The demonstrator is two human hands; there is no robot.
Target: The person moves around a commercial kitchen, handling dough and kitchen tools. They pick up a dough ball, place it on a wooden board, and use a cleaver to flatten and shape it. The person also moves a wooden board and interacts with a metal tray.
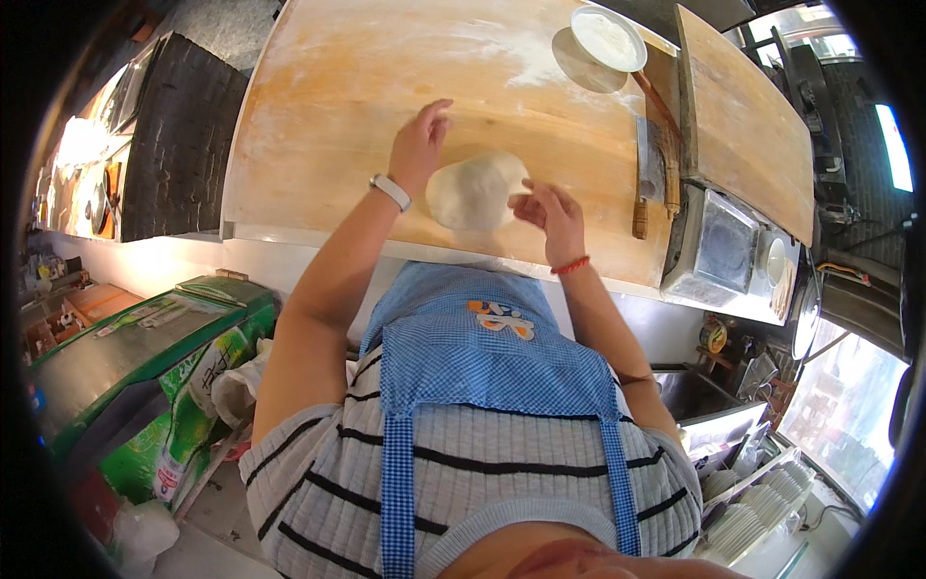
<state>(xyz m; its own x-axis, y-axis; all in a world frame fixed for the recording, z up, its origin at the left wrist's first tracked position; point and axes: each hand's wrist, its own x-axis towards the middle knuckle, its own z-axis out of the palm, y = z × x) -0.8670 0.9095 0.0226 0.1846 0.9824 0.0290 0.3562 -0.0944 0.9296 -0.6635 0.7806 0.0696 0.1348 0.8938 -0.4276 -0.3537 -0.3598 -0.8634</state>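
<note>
A smooth, pale lump of dough [474, 192] lies on the floured wooden work board [325, 130], near its front edge. My left hand [422, 141] hovers at the dough's upper left, its fingers loosely curled and apart, holding nothing. At the dough's right edge is my right hand [551, 210], fingers bent and apart; whether the fingertips touch the dough I cannot tell. White flour [535, 61] is dusted over the far part of the board.
A bowl of flour [609, 37] stands at the back right. A cleaver [650, 159], a brush [669, 170] and a thin wooden stick [655, 101] lie along the right side. Beyond them are a raised wooden board [745, 123] and a metal container [712, 250].
</note>
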